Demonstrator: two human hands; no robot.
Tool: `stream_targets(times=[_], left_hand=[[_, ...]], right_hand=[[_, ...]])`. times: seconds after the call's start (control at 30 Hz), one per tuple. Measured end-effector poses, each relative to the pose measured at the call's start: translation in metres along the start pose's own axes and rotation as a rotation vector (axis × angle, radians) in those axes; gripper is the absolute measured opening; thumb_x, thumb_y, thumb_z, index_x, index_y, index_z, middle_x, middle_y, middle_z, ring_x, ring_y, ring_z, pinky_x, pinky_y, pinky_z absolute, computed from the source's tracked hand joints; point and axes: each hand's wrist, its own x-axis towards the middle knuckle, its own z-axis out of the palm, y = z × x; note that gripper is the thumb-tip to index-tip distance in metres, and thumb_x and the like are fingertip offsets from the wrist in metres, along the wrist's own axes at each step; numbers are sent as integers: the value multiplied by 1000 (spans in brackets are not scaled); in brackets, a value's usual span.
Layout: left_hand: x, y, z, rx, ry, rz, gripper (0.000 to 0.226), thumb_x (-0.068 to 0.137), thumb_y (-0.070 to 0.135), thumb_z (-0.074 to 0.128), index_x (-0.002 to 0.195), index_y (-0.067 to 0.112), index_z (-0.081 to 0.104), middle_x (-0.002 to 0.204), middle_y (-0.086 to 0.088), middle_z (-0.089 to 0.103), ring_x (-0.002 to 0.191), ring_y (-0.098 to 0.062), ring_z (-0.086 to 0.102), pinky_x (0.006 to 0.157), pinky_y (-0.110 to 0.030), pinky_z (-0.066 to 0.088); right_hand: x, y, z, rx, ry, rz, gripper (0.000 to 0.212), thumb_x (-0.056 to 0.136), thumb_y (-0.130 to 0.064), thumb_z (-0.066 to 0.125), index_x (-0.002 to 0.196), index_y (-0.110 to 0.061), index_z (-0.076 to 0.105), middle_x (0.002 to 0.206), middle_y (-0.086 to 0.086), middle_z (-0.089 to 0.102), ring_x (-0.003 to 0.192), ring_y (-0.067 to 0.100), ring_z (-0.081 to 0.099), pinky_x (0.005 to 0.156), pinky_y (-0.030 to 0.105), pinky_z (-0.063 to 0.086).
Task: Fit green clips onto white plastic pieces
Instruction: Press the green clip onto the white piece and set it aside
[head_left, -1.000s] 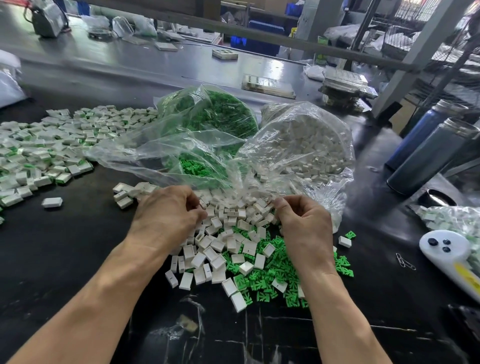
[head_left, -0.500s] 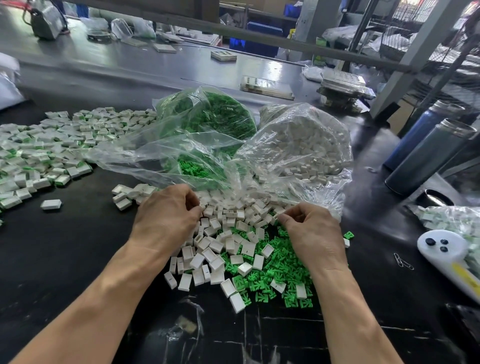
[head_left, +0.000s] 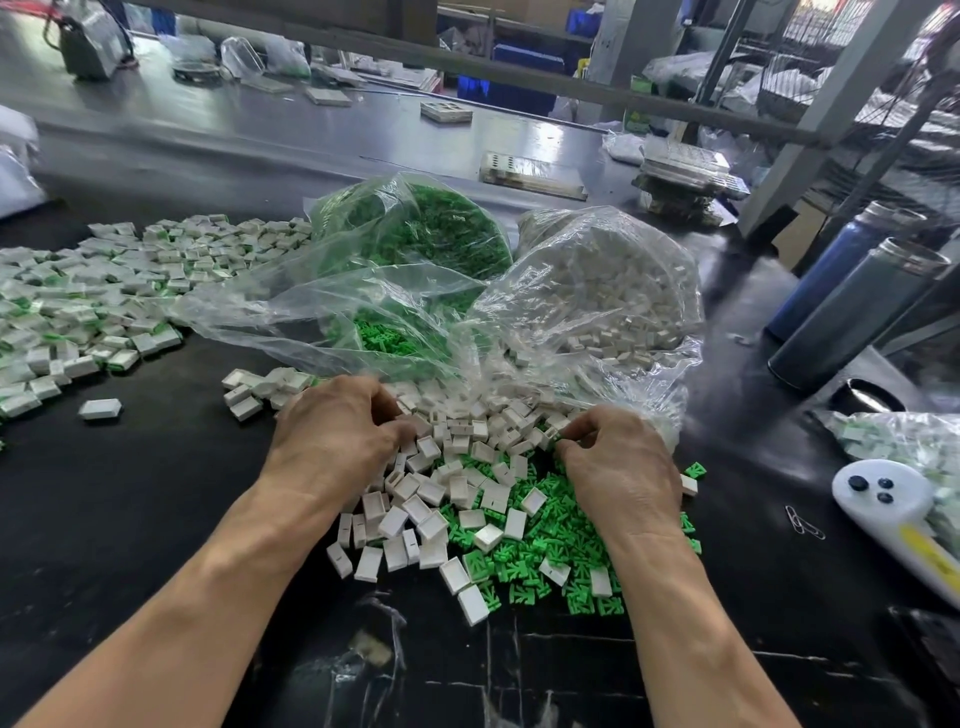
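Note:
A loose heap of white plastic pieces (head_left: 431, 493) lies on the black table in front of me, with green clips (head_left: 550, 551) spread under and to the right of it. My left hand (head_left: 337, 431) is at the heap's left edge, its fingers curled down round a white piece. My right hand (head_left: 618, 457) is over the green clips, and its fingertips pinch a small green clip at the heap's right edge. What lies under both palms is hidden. Behind the heap, a clear bag of green clips (head_left: 415, 244) and a clear bag of white pieces (head_left: 613, 291) lie open.
A wide spread of white pieces with green clips fitted (head_left: 78, 312) covers the table at the left. Two dark bottles (head_left: 852, 312) stand at the right. Near them are a white handheld device (head_left: 893, 509), a bag of parts (head_left: 909, 441) and paper clips (head_left: 802, 522).
My right hand has dropped from the bag's edge towards the green clips and closed its fingertips there. My left hand has stayed at the heap's left edge.

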Motion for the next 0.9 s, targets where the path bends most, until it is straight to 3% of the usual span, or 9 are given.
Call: stream_targets(times=[0.23, 0.47, 0.6, 0.8, 0.9], left_hand=[[3, -4, 1, -73, -15, 5, 26, 82, 40, 84, 91, 35, 61, 83, 13, 72, 78, -7, 70, 80, -35, 60], [0, -2, 1, -159, 70, 181, 25, 87, 36, 81, 91, 37, 56, 84, 13, 66, 70, 4, 64, 53, -11, 47], [-4, 2, 5, -177, 72, 299, 29, 87, 34, 80, 94, 40, 53, 87, 15, 65, 76, 5, 63, 61, -11, 49], [-8, 6, 9, -220, 55, 355, 29, 85, 32, 81, 93, 40, 55, 84, 15, 65, 81, 13, 61, 64, -3, 47], [-10, 8, 10, -223, 51, 372, 27, 85, 33, 81, 93, 39, 56, 83, 16, 65, 80, 13, 61, 63, -3, 46]], right_hand=[[0, 1, 1, 4, -4, -38, 6, 92, -34, 75, 94, -36, 70, 100, -11, 67, 93, 14, 63, 77, 30, 45], [-2, -1, 0, -13, -21, -63, 8, 92, -32, 72, 99, -37, 72, 104, -10, 68, 100, 16, 63, 83, 33, 51], [-2, -2, 2, -18, 6, -62, 7, 94, -33, 71, 99, -33, 75, 103, -10, 69, 97, 15, 62, 79, 30, 45], [-3, -3, 2, -26, 1, -56, 11, 97, -34, 65, 96, -29, 76, 99, -8, 71, 93, 16, 65, 78, 30, 48], [-3, -3, 0, -16, -21, -64, 17, 94, -46, 69, 92, -30, 75, 97, -9, 70, 92, 16, 65, 82, 33, 53]])
